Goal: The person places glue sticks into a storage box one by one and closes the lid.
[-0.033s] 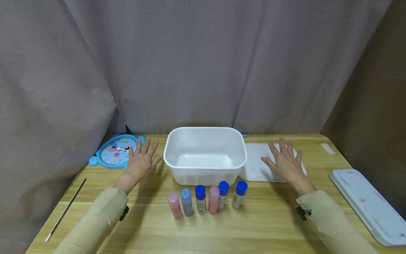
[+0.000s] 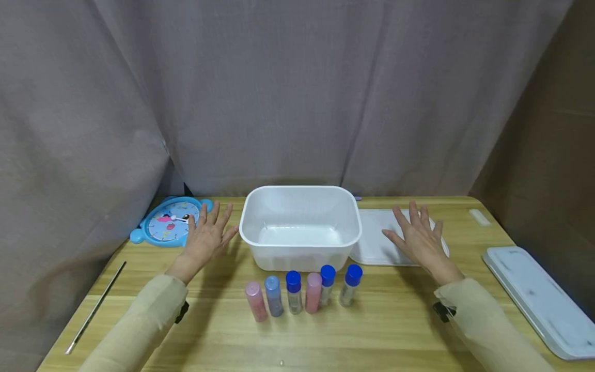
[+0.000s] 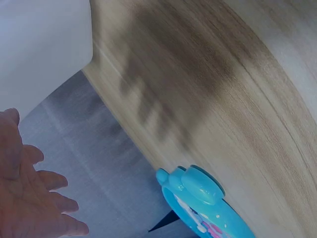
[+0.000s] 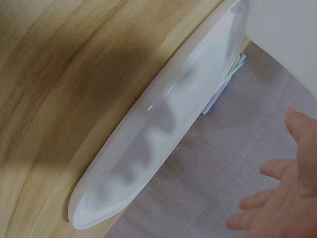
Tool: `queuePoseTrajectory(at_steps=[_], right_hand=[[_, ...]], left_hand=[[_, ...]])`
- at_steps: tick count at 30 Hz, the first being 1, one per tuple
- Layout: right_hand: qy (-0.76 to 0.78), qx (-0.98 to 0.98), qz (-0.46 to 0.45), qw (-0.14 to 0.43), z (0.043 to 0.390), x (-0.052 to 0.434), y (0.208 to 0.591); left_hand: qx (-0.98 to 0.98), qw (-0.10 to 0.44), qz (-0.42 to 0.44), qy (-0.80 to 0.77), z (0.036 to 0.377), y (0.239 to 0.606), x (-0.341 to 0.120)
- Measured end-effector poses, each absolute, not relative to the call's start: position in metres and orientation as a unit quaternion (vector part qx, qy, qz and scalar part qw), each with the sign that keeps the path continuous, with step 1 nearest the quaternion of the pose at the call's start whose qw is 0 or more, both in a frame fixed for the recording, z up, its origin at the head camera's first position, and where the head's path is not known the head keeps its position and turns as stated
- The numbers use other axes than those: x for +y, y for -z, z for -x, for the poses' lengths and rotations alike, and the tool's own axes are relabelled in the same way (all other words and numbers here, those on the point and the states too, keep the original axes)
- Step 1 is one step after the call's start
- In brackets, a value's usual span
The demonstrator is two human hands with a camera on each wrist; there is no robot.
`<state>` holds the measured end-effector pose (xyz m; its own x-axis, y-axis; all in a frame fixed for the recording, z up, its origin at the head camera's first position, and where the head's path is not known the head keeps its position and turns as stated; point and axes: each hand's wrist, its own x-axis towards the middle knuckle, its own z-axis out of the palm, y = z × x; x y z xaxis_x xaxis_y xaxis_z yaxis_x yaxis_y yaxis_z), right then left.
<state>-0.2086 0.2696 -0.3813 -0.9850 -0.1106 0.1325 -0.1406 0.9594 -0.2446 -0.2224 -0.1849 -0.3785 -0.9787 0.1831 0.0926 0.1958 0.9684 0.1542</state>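
My left hand (image 2: 206, 242) hovers with fingers spread between a blue cartoon clock (image 2: 160, 219) and a white plastic tub (image 2: 297, 259), holding nothing. On the other side my right hand (image 2: 420, 243), also spread and holding nothing, hovers over a flat white lid (image 2: 374, 232). Its shadow falls across the lid (image 4: 185, 106) in the right wrist view. In front of the tub stands a row of small capped bottles: a pink one (image 2: 256, 302), a blue one (image 2: 273, 297), another pink one (image 2: 313, 294), and clear ones with dark blue caps (image 2: 294, 294).
A thin rod (image 2: 95, 308) lies near the table's left edge. A long white case (image 2: 541, 302) lies along the right edge, with a small white block (image 2: 480, 217) behind it. Grey curtain (image 2: 297, 93) hangs behind the table (image 2: 297, 346). A purple item (image 4: 218, 94) shows behind the lid.
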Motion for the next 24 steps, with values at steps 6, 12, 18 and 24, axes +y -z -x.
queuePoseTrajectory(at_steps=[6,12,18,24], right_hand=[[-0.133,-0.988,-0.053,0.053,0.207,0.270,0.380],[-0.213,-0.963,-0.095,0.135,0.202,0.272,0.376],[-0.436,-0.865,-0.208,0.131,0.188,0.264,0.360],[-0.535,-0.763,-0.346,-0.111,0.171,0.240,0.354]], left_hand=[[-0.991,0.045,0.098,0.085,0.223,0.378,-0.184],[-0.976,0.074,0.120,0.168,0.224,0.376,-0.184],[-0.896,0.069,0.140,0.416,0.225,0.367,-0.180],[-0.810,0.011,0.112,0.575,0.227,0.362,-0.171]])
